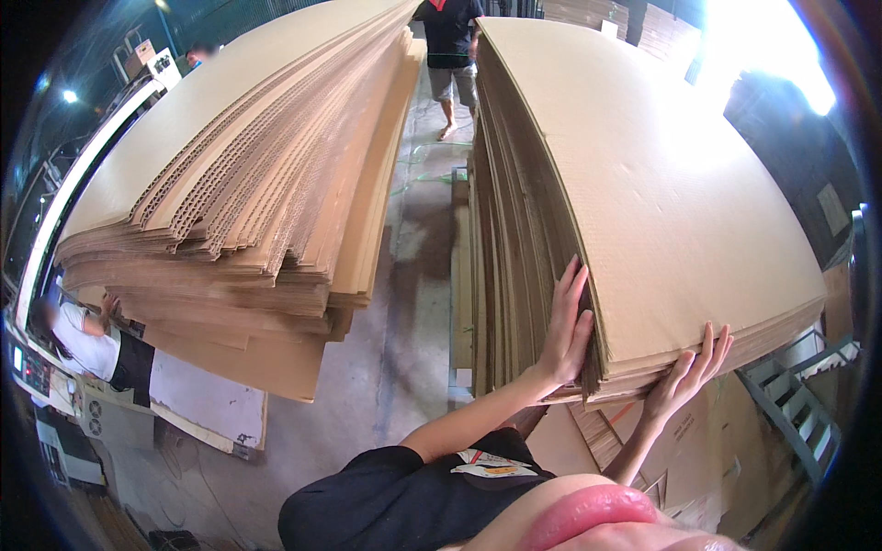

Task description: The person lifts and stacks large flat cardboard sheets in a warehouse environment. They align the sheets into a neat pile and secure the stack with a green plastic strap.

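A tall stack of large brown corrugated cardboard sheets (680,211) stands on the right. My left hand (566,335) lies along its left side close to the near corner, fingers stretched out and pointing up. Against the near edge of the same stack rests my right hand (689,378), its fingers spread and their tips reaching the top sheets. Neither hand is wrapped round a sheet. The palms are partly hidden. Left of me, a second high stack of cardboard sheets (248,193) has fanned, uneven layers, apart from both hands.
Between the stacks runs a concrete floor aisle (390,321), with another person (450,50) standing at its far end. A person in a white top (92,340) is at the left beside machinery. Metal steps (795,409) stand at right; cardboard pieces (680,441) lie below my right arm.
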### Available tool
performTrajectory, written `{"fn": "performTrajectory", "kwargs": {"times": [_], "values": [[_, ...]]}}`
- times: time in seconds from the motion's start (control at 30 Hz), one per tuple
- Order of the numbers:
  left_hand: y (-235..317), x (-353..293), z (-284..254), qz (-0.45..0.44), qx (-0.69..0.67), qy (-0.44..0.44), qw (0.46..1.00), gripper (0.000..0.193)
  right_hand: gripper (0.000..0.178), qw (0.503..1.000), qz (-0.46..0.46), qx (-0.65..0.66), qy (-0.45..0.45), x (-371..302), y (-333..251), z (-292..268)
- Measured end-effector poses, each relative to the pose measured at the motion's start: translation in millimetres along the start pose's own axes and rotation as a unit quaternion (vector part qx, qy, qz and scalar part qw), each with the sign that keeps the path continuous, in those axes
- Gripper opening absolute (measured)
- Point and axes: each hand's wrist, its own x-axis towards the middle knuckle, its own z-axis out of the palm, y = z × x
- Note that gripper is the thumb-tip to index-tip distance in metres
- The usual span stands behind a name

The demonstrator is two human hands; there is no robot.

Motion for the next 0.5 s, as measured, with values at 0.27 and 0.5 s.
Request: {"fn": "performTrajectory", "kwargs": {"times": [0.27,0.5], "values": [[-6,-5,-1,-0.006,0.022,-0.008,1.0,0.057,0.06,1.0,-0.001,-0.001,0.0,-1,3,0],[-12,-12,-4,-0.037,0.03,-0.018,0.999,0.06,0.059,1.0,-0.007,0.001,-0.002,0,2,0]]}}
